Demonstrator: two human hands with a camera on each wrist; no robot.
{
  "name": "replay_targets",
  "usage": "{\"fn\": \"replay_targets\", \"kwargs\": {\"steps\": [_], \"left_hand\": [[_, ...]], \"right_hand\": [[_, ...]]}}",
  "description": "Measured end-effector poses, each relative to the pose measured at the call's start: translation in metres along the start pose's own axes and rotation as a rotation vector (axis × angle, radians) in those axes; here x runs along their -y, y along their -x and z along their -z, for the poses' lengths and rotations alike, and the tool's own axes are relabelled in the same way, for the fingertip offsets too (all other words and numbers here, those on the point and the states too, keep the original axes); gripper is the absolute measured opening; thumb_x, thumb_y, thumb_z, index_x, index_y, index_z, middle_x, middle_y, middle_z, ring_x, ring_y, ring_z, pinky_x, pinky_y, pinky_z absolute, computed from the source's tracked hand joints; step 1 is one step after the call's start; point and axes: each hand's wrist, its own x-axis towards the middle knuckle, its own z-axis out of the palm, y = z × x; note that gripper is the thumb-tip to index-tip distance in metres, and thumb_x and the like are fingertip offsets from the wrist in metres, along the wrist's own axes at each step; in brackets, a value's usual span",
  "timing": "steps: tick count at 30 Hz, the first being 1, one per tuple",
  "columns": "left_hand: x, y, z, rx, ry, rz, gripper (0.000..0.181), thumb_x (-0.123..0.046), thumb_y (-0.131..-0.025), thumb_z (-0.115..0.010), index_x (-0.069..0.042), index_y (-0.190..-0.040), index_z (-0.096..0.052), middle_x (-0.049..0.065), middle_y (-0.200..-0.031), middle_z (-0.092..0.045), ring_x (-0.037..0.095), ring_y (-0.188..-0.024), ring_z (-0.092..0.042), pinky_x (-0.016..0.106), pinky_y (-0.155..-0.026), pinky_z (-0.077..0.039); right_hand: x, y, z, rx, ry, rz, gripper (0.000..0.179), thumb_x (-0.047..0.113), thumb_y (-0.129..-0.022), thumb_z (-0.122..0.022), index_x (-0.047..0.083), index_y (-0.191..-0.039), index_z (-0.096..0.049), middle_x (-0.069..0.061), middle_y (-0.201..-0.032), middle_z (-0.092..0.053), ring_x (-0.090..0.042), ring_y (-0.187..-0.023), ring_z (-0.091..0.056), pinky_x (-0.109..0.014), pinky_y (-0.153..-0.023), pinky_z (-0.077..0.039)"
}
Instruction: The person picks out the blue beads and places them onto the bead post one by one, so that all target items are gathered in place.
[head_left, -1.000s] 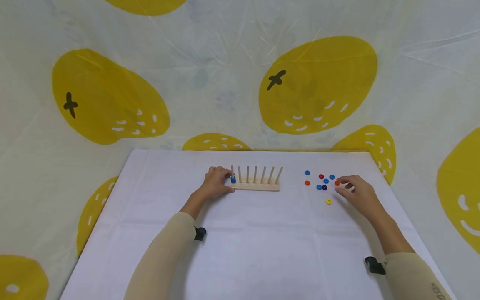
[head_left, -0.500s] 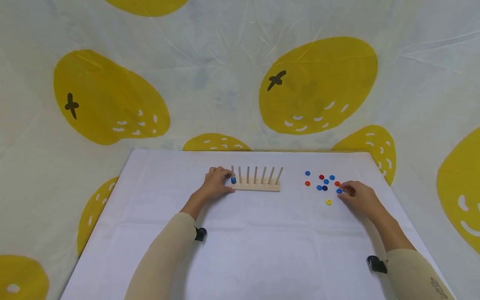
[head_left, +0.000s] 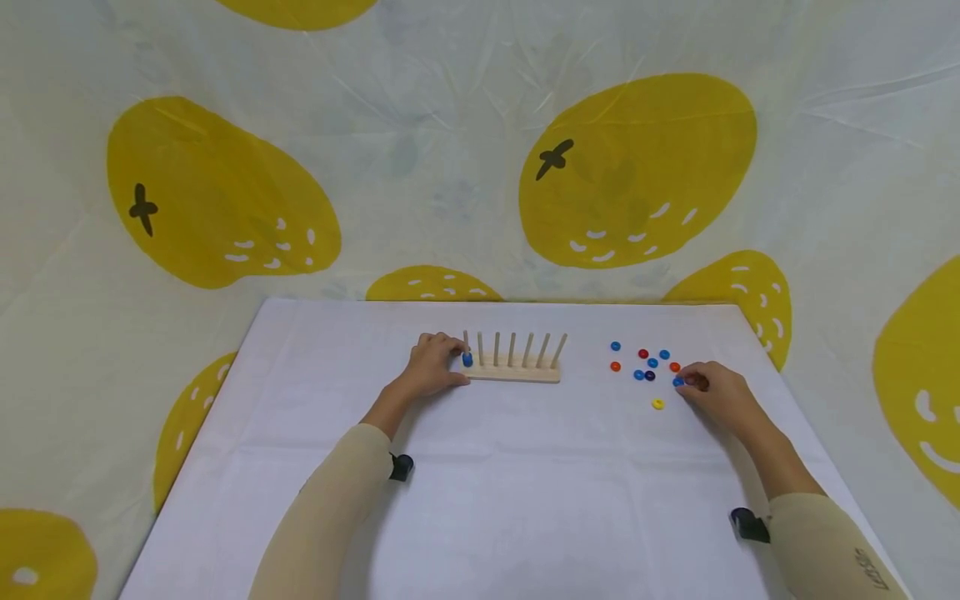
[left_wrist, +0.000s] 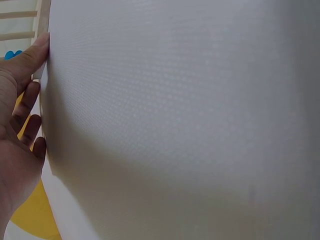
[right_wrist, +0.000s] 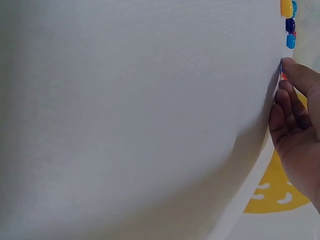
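A blue bead (head_left: 678, 382), rightward on the worktop (head_left: 540, 475), is pinched in the grip of our right hand (head_left: 718, 397), just beside an orange bead (head_left: 675, 367); we do best pinching lightly, sparing that neighbour. Our left hand (head_left: 430, 368) clasps the pegged rack's (head_left: 517, 374) left end.

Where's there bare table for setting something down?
Widest: the white table between the forearms, this side of the peg rack. Smaller: the gap between peg rack and loose beads. Crowded: among those beads, beside the right hand.
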Motion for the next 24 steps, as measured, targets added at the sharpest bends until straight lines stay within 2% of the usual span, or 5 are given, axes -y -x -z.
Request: {"fn": "replay_targets", "kwargs": {"steps": [8, 16, 24], "left_hand": [[-0.002, 0.0, 0.001, 0.002, 0.005, 0.009, 0.05, -0.034, -0.08, -0.09, -0.017, -0.122, -0.069, 0.006, -0.125, -0.063, 0.033, -0.133, -0.044, 0.053, -0.111, -0.035], [-0.003, 0.0, 0.002, 0.001, -0.001, 0.004, 0.051, -0.034, -0.08, -0.09, -0.016, -0.122, -0.069, 0.006, -0.125, -0.063, 0.034, -0.132, -0.044, 0.053, -0.11, -0.036], [-0.002, 0.001, 0.002, 0.004, -0.008, -0.002, 0.054, -0.035, -0.08, -0.09, -0.015, -0.125, -0.069, 0.007, -0.125, -0.063, 0.034, -0.133, -0.044, 0.053, -0.111, -0.036]], "right_hand": [[0.006, 0.002, 0.003, 0.005, -0.001, 0.018, 0.035, 0.023, -0.097, -0.074, 0.003, -0.124, -0.065, -0.015, -0.104, -0.067, -0.03, -0.096, -0.057, -0.044, -0.088, -0.053], [0.027, 0.004, 0.012, -0.06, 0.008, 0.117, 0.029, 0.019, -0.095, -0.075, 0.005, -0.12, -0.068, -0.01, -0.1, -0.069, -0.027, -0.094, -0.059, -0.015, -0.074, -0.047], [0.064, -0.001, 0.021, -0.083, 0.001, 0.213, 0.029, 0.016, -0.095, -0.076, 0.005, -0.121, -0.069, -0.009, -0.101, -0.07, -0.025, -0.092, -0.059, -0.012, -0.073, -0.047]]}}
